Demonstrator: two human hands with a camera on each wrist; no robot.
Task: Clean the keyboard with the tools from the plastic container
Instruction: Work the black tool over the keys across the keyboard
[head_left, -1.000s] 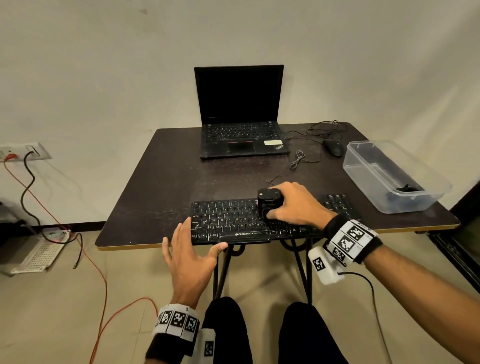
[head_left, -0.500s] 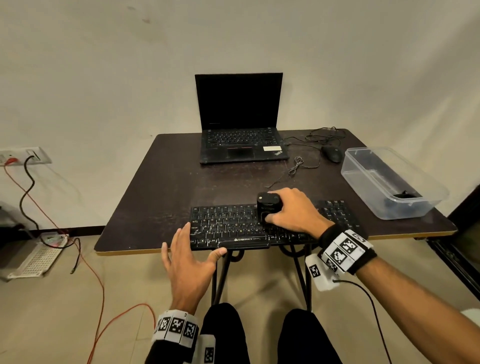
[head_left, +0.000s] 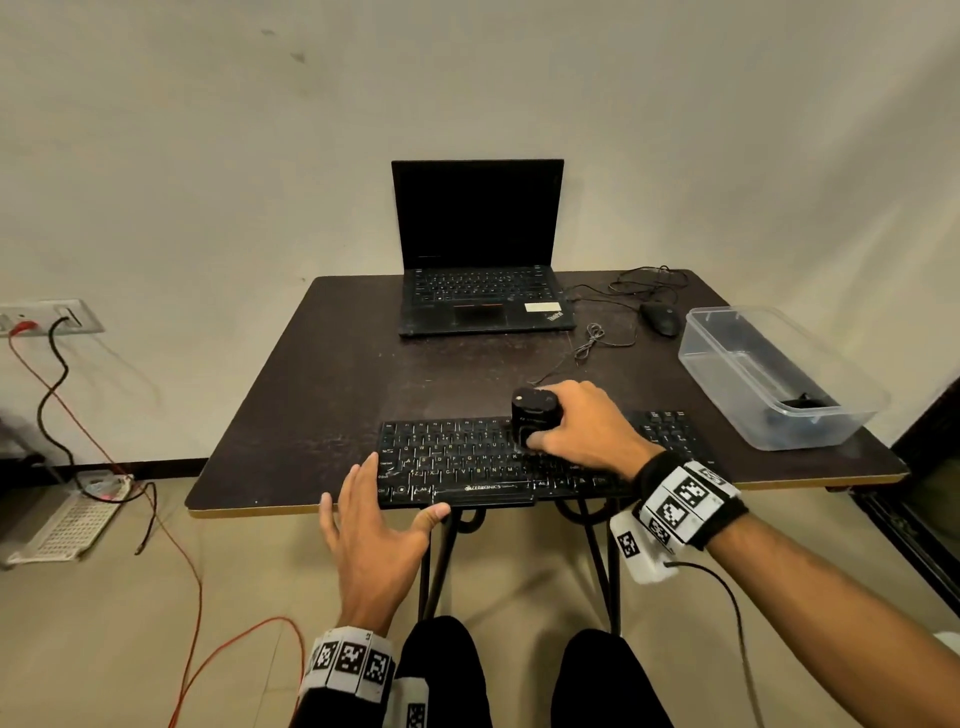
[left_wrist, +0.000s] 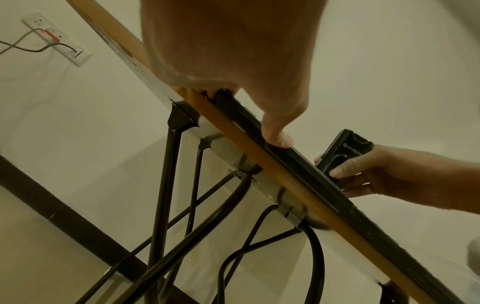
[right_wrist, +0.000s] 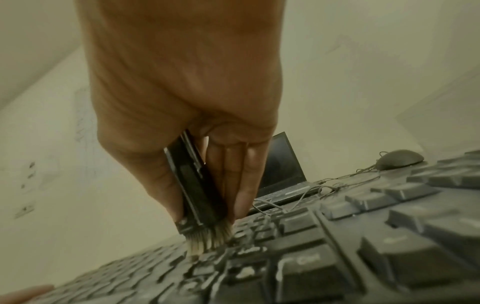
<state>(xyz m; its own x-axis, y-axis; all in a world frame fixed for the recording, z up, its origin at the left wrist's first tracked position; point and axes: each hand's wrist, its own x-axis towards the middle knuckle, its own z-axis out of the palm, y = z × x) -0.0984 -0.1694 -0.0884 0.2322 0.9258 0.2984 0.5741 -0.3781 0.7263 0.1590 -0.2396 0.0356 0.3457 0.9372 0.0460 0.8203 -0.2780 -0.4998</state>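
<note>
Dark brown table (head_left: 332, 395) fills the middle of the head view, pale edge strip along its near side, black metal legs under it. Open black laptop (head_left: 480, 260) sits at the far centre of the table, screen dark. Clear plastic container (head_left: 779, 374) at right of frame near the table's right edge, a small dark item lying in its near end, too small to tell what. Black keyboard (head_left: 457, 462) lies along the near edge of the table, lower centre of frame, front edge overhanging slightly. Left hand (head_left: 376, 540) lower centre-left, fingers straight and spread, fingertips resting on the keyboard's left end, thumb against its front edge; holding nothing, just bracing it. Right hand (head_left: 587, 428) centre-right over the keyboard's middle, fingers and thumb wrapped round a black cleaning brush (head_left: 534, 413) held upright; in the right wrist view its pale bristles (right_wrist: 207, 238) are splayed against the keys. Black mouse (head_left: 661, 318) right of the laptop, just left of the container's far end, its thin cable (head_left: 592, 338) looped across the table between laptop and keyboard. White marker bands on both wrists. Wall socket (head_left: 57, 317) at left edge of frame with red and black wires trailing to the floor.
</note>
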